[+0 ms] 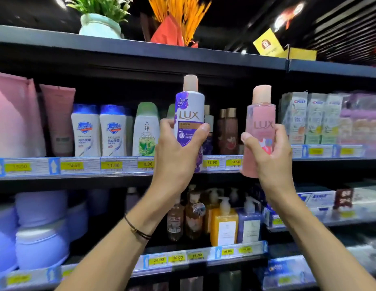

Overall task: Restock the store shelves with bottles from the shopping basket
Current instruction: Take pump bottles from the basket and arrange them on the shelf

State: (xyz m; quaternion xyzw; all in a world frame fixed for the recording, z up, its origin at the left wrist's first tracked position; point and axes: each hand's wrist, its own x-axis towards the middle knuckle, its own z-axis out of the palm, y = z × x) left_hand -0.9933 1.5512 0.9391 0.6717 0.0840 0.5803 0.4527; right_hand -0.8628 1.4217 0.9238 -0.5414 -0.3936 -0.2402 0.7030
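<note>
Two upright Lux bottles are held in front of the middle shelf (pixel 78 177). The left hand (pixel 178 152) grasps the purple bottle (pixel 190 110) round its lower half, thumb across the label. The right hand (pixel 269 152) has its fingers (pixel 281 131) curled round the pink bottle (pixel 260 116). The bottles are near each other, not touching, before the brown bottles (pixel 228 131) shelved behind.

We read LUX on the purple-and-white plastic bottle (pixel 190 114) and on the translucent pink bottle (pixel 260 122), Crest on the pale cardboard boxes (pixel 296 114), and 9.90 on a yellow shelf price tag (pixel 147 164).
</note>
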